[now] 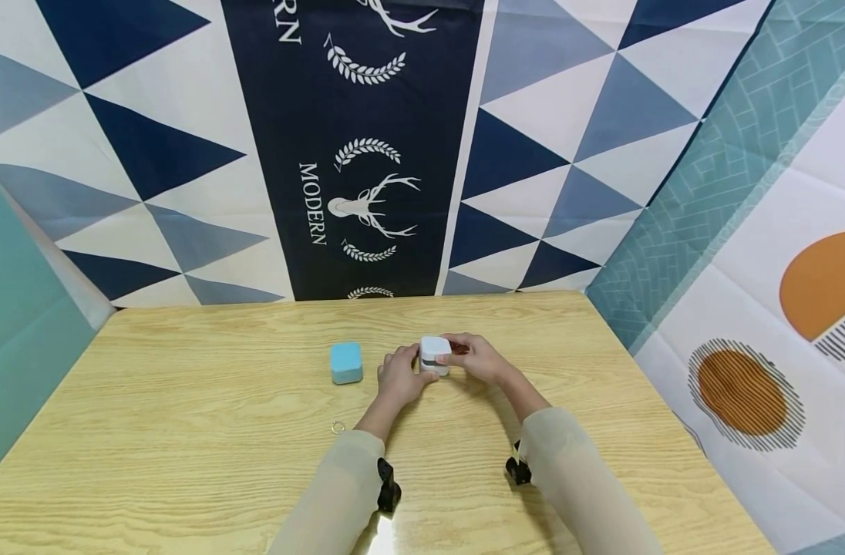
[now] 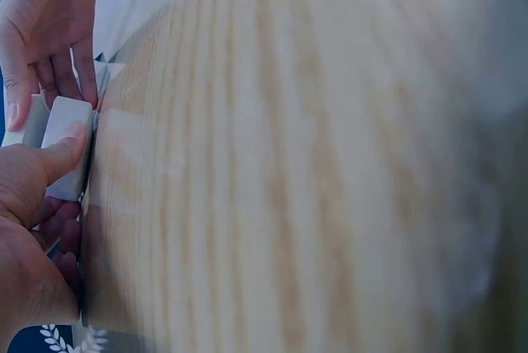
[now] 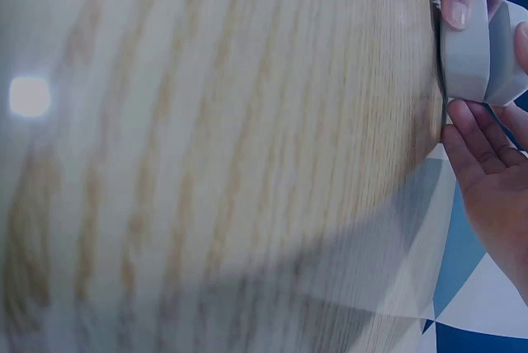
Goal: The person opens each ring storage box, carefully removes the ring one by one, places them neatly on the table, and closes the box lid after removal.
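Note:
A small white box (image 1: 435,347) with rounded corners stands on the wooden table between my two hands. Its lid (image 3: 511,60) and base (image 3: 466,60) show a dark gap between them. My left hand (image 1: 399,376) grips the base, its thumb pressed on the near side. From the right, my right hand (image 1: 483,359) holds the lid, with its thumb on the front face. In the left wrist view, the lid is partly hidden behind the base (image 2: 66,143). The inside of the box is out of sight.
To the left of the hands sits a light blue box (image 1: 346,363) with rounded corners. A thin ring (image 1: 338,426) lies on the table (image 1: 186,416) near my left sleeve. Patterned cloth (image 1: 367,154) hangs behind the table and along its sides.

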A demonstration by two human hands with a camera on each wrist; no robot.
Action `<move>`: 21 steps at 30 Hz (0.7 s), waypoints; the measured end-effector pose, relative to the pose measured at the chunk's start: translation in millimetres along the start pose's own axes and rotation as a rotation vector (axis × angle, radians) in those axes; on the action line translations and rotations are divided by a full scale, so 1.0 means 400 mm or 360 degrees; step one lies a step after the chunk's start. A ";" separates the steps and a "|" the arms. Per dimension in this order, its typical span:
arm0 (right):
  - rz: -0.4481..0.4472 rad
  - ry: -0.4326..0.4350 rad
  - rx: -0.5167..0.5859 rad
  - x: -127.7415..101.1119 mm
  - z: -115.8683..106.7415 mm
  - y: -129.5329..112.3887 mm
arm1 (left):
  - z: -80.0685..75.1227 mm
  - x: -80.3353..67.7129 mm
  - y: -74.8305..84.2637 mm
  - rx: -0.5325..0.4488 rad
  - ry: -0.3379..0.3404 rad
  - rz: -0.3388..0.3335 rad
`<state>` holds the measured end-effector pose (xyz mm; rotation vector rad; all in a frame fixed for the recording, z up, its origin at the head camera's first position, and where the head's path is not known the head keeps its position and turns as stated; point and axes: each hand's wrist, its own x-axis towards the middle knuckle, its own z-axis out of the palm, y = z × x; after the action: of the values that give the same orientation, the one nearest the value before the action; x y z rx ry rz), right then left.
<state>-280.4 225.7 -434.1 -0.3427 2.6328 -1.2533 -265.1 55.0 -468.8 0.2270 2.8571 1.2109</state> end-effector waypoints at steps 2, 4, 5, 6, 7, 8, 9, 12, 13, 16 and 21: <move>0.0012 0.0021 -0.0002 0.016 0.005 0.027 | -0.001 0.000 0.001 0.0002 -0.0001 -0.0005; 0.0019 0.0028 0.0004 0.020 0.006 0.030 | -0.001 0.000 0.001 0.0002 0.0000 -0.0007; 0.0019 0.0029 0.0010 0.021 0.007 0.031 | -0.001 0.000 0.001 -0.0002 -0.0002 -0.0008; 0.0024 0.0031 0.0016 0.022 0.008 0.031 | -0.001 0.000 0.001 -0.0005 -0.0002 -0.0009; 0.0021 0.0028 0.0013 0.022 0.008 0.031 | 0.000 0.000 0.001 -0.0007 0.0000 -0.0009; 0.0016 0.0025 0.0007 0.021 0.008 0.031 | 0.000 0.001 0.001 -0.0007 0.0002 -0.0010; 0.0015 0.0024 0.0002 0.021 0.008 0.031 | 0.000 0.001 0.001 -0.0009 0.0005 -0.0011; 0.0024 0.0021 -0.0007 0.022 0.008 0.031 | -0.001 0.001 0.001 -0.0011 0.0012 -0.0010; 0.0026 0.0021 -0.0012 0.021 0.008 0.030 | -0.001 0.001 0.001 -0.0010 0.0012 -0.0010; 0.0028 0.0019 -0.0008 0.021 0.008 0.030 | 0.000 0.001 0.000 -0.0003 0.0011 -0.0002; 0.0027 0.0011 -0.0001 0.020 0.006 0.030 | 0.001 0.001 -0.001 0.0016 0.0014 0.0011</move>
<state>-288.7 228.9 -445.4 -0.3163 2.6365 -1.2511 -265.5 55.2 -469.3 0.2330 2.8730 1.2020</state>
